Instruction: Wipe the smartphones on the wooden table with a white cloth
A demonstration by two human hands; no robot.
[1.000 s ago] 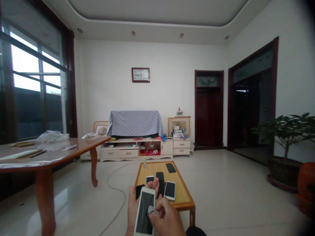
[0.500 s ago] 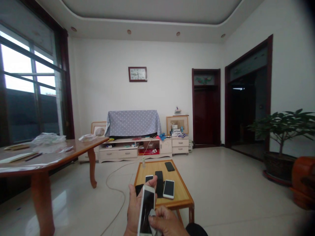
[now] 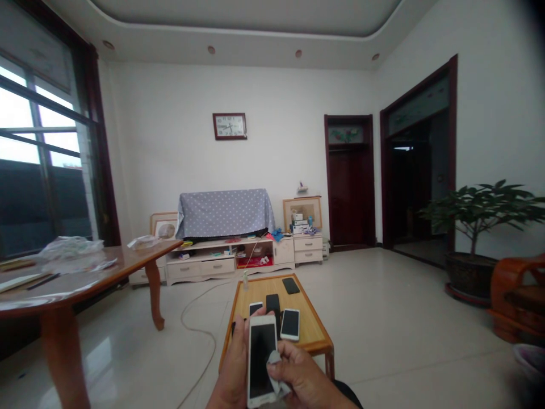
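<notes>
A white smartphone (image 3: 260, 358) with a dark screen stands upright in my left hand (image 3: 233, 363), whose fingers wrap its left side and back. My right hand (image 3: 304, 372) pinches a small pale grey cloth (image 3: 279, 387) against the right part of the screen. Just beyond my hands, a white phone (image 3: 290, 324) lies on the low wooden table (image 3: 313, 332). Beside it are a black phone (image 3: 273, 304) and another white phone (image 3: 255, 308), partly hidden by my left hand. Farther back lies a dark phone (image 3: 291, 286).
A small clear bottle (image 3: 246, 280) stands at the table's far left corner. A larger brown table (image 3: 140, 255) with plastic bags (image 3: 70, 250) is on the left. A cable (image 3: 183, 318) runs over the floor. To the right are a potted plant (image 3: 472, 261) and a wooden chair (image 3: 515, 295).
The held phone has turned more upright and shifted slightly right. My right hand with the cloth has moved a little right and up. The view has turned slightly right.
</notes>
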